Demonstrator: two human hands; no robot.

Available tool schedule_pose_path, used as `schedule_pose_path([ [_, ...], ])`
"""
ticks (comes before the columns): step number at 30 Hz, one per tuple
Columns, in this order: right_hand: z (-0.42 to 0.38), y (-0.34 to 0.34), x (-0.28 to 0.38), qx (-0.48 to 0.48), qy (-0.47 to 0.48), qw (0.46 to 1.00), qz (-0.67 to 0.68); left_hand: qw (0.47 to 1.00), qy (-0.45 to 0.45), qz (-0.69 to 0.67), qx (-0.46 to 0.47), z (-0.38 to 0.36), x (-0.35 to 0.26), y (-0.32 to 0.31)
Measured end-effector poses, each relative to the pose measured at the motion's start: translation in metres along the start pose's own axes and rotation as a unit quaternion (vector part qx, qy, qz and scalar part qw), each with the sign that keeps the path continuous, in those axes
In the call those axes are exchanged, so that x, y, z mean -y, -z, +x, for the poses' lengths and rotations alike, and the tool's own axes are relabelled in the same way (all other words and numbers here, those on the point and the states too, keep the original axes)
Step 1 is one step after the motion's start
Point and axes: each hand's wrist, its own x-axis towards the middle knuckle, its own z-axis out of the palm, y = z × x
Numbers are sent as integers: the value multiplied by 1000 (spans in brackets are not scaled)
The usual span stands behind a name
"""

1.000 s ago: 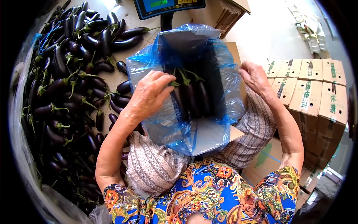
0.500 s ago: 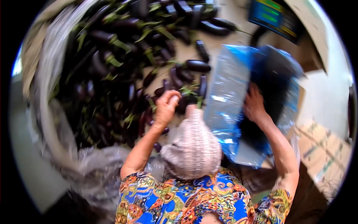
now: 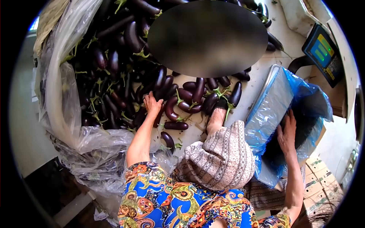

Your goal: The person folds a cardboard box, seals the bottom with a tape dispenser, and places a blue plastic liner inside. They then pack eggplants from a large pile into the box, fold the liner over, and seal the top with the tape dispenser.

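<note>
My left hand (image 3: 153, 105) reaches to the near right edge of a big heap of dark purple eggplants (image 3: 110, 81). Its fingers are apart and rest against eggplants there; I see none lifted in them. Close by lies a curved eggplant (image 3: 171, 108), and a shorter eggplant (image 3: 176, 125) sits nearer to me. On the right, my right hand (image 3: 288, 133) is inside a box lined with a blue plastic bag (image 3: 270, 100), its fingers stretched out along the inner side. The inside of the box is dark, so its contents cannot be made out.
Clear plastic sheeting (image 3: 102, 152) edges the heap. My bent knee, under patterned cloth (image 3: 218, 159), and bare foot (image 3: 216, 118) are between heap and box. A scale display (image 3: 323, 53) stands behind the box; printed cartons (image 3: 321, 178) lie at lower right. A blurred oval hides the far middle.
The view has shifted, so the box and heap appear lower and further right. My left hand, held above the eggplants with fingers bent, now touches them with fingers apart. My right hand stays in the box.
</note>
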Motion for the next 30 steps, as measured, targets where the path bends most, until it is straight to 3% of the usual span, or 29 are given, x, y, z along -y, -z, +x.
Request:
schedule_pose_path([
  [3,-2,39,26,-57,-3,998,33,996,30,-71,36,-9,-41,24],
  [4,-4,52,33,-55,-10,998,40,969,-11,-216,121,-1,-39,34],
  [5,-6,65,39,-54,-19,997,46,873,134,-412,225,-15,-41,39],
  [7,-11,80,41,-56,-40,997,45,720,249,-544,351,-26,-35,29],
  [9,-14,84,38,-46,-67,994,68,722,201,-554,363,-51,-52,28],
  [11,-18,81,36,-38,-61,994,80,760,157,-521,355,-65,-67,22],
  [13,-23,78,35,-10,-61,993,99,768,160,-527,327,-73,-82,13],
  [18,-37,76,31,2,-52,990,129,721,169,-594,316,-67,-97,5],
  [21,-42,77,10,-36,-68,989,127,795,87,-531,278,-57,-106,15],
  [23,-41,84,7,-19,-117,982,149,816,94,-495,284,-50,-101,11],
  [25,-36,78,-10,-25,-79,992,99,834,78,-456,301,-46,-90,-5],
  [27,-24,80,-10,-51,-92,989,106,933,36,-274,229,-44,-83,-18],
  [30,-4,83,-10,-93,-58,988,111,945,0,-266,189,-46,-73,-31],
])
